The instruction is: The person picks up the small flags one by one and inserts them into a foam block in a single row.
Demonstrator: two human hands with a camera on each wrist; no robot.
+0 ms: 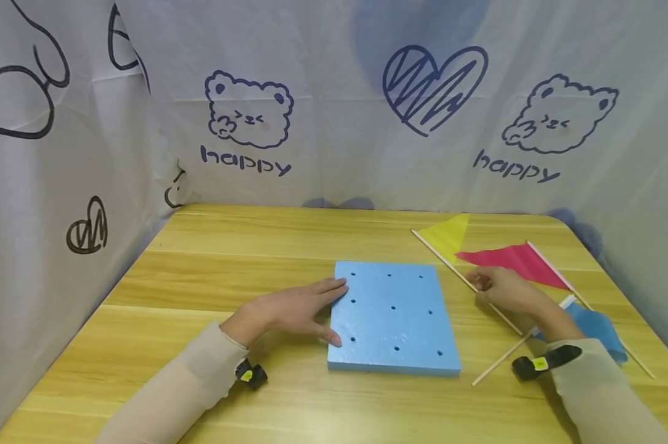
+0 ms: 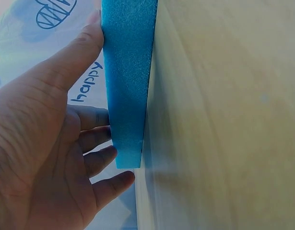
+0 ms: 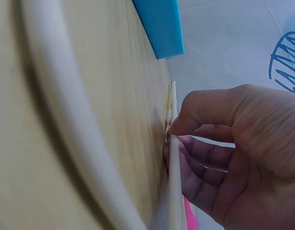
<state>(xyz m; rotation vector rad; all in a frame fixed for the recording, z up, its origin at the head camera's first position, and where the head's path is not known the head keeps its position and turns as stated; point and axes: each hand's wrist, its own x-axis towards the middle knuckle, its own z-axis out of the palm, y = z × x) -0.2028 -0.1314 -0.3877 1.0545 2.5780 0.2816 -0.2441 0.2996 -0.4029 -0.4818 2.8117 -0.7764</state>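
A light blue foam board (image 1: 392, 324) with rows of small holes lies flat on the table. My left hand (image 1: 297, 311) rests at its left edge, with fingers spread and fingertips on the rim; the left wrist view shows them against the board's side (image 2: 129, 86). To the right of the board, my right hand (image 1: 506, 290) pinches the wooden stick of a yellow flag (image 1: 445, 237) between thumb and fingers. The right wrist view shows this stick (image 3: 174, 167) in the pinch. Beyond the hand lies a red flag (image 1: 519, 262), and a blue flag (image 1: 594, 327) is partly hidden beneath the right wrist.
The wooden table (image 1: 228, 259) has a patterned white curtain (image 1: 334, 111) behind it and along its sides. The blue flag's stick (image 1: 500, 364) points toward the board's near right corner. Another thin stick (image 1: 639, 361) extends toward the table's right edge.
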